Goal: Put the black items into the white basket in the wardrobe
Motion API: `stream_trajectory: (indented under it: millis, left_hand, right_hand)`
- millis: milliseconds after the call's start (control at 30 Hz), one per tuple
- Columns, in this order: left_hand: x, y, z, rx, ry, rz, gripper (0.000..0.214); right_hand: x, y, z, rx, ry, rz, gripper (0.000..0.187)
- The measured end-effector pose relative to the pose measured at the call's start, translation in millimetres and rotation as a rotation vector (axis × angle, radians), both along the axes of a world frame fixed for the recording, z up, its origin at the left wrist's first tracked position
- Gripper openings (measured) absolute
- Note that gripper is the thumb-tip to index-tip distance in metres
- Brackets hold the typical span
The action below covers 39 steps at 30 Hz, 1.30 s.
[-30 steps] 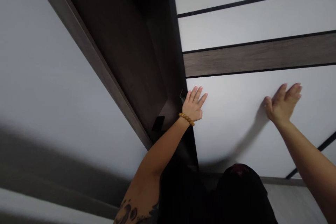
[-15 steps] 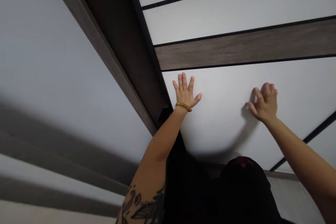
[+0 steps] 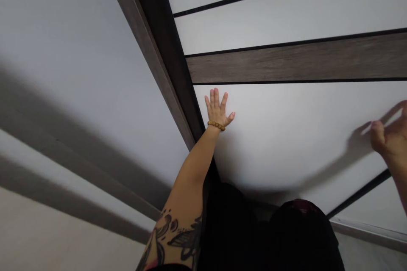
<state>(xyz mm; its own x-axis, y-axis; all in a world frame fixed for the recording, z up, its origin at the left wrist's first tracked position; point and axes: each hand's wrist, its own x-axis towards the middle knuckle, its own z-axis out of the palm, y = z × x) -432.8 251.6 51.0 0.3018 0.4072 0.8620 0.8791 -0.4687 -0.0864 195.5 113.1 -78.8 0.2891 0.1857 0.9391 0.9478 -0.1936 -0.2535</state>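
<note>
My left hand (image 3: 217, 111) lies flat with spread fingers on a large white panel (image 3: 286, 135) of a sliding wardrobe door, close to the door's dark left edge. A beaded bracelet (image 3: 216, 125) circles that wrist. At the right border of the view, my right hand (image 3: 392, 135) is off to the side, thumb apart from the fingers and nothing seen in it. Its fingertips are partly cut off by the frame. Whether it touches the panel I cannot tell; its shadow falls on the white surface beside it.
A brown wood-grain strip (image 3: 286, 64) crosses the door above my hands, bordered by black lines. Left of the door run a dark gap (image 3: 171, 46) and a wooden upright (image 3: 149, 51), then a pale wall (image 3: 79, 51). A floor track (image 3: 372, 228) shows low at the right.
My right hand has moved to the right and away from my left hand. The dark gap between the door and the wooden upright looks narrower. My left hand stays flat on the panel.
</note>
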Motion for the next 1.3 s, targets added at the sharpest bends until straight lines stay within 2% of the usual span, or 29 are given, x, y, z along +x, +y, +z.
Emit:
stream_trajectory:
  millis: [100,300,433,667,800,1000,1167,1300]
  left_hand:
    - [-4.5,2.4,1.9,-0.004,-0.02,-0.002,0.097]
    - [-9.7,4.0,8.2,-0.034,-0.074,-0.001,0.095]
    - [-11.4,3.8,10.7,-0.029,-0.086,0.018,0.096]
    - [-14.3,-5.5,15.1,-0.061,-0.101,0.029,0.096]
    - [-15.0,-10.5,18.4,-0.092,-0.124,0.031,0.096]
    - [-13.9,-16.0,21.2,-0.134,-0.128,0.029,0.095]
    - [-8.2,-24.1,24.7,-0.151,-0.145,0.064,0.094]
    - [0.0,-38.2,32.6,-0.154,-0.201,0.055,0.09]
  right_hand:
    - [1.3,-10.3,-6.2,-0.164,-0.131,0.229,0.115]
    - [-1.9,-1.8,-4.5,-0.084,-0.303,0.184,0.111]
    - [-8.1,6.4,-3.1,-0.095,-0.276,0.122,0.109]
    - [-18.1,9.5,-0.6,0.001,-0.403,0.178,0.105]
    - [-24.7,8.3,-1.3,-0.004,-0.375,0.19,0.106]
    - [-43.0,-1.4,1.9,-0.099,-0.115,0.211,0.1]
    - [-55.7,-8.9,9.8,-0.062,-0.123,0.251,0.094]
    - [-70.0,-17.0,23.8,-0.059,-0.122,0.271,0.087]
